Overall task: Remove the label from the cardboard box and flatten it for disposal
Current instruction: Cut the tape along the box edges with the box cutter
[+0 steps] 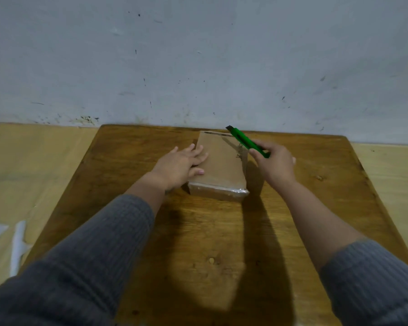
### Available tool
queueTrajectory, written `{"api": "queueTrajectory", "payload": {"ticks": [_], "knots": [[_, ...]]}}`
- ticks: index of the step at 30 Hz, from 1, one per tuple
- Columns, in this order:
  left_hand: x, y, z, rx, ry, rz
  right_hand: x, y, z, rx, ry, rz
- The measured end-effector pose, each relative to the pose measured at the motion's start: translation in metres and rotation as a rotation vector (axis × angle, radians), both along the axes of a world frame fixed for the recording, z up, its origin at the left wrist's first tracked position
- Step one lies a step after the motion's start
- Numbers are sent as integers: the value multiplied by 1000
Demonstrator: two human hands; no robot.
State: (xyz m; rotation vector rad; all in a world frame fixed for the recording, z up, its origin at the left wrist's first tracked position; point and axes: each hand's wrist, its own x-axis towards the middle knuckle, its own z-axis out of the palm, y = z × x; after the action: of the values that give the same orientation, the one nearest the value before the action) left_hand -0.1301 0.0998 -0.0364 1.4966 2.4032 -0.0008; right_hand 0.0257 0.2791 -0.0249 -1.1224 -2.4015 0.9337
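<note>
Both arms reach forward over the wooden table, each in a grey ribbed sleeve pushed back from the wrist. The left hand lies flat with the palm down on the left part of the cardboard box. Its fingers are straight and a little spread, they press on the top face, and the thumb lies along the near left edge of the box. The right hand is above the right side of the box, and its fingers are curled around the handle of a green utility knife. The knife points away from this hand, up and to the left, and its dark tip is over the far right corner of the box. I cannot tell if the tip touches the cardboard.

The box lies flat on the table between the two hands, closed, so its inside is not visible. Clear shiny tape covers its near end and runs along the top. Some dark printed letters are on the top, just beside the right hand. I cannot make out a label on it.

Beyond the hands a pale wall stands behind the table.
</note>
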Motion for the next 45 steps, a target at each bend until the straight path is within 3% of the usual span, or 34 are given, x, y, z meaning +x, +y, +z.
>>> {"api": "queueTrajectory", "payload": {"ticks": [8,12,21,45], "knots": [[-8,-5,3,-99,74,-94,59,-52,-10,322,-139,236],[-4,-5,1,-83,53,-56,56,-71,-15,496,-120,307],[-3,1,4,-116,47,-27,35,-82,-9,668,-149,364],[-1,-1,-2,-69,54,-71,63,-55,-4,786,-288,410]]}}
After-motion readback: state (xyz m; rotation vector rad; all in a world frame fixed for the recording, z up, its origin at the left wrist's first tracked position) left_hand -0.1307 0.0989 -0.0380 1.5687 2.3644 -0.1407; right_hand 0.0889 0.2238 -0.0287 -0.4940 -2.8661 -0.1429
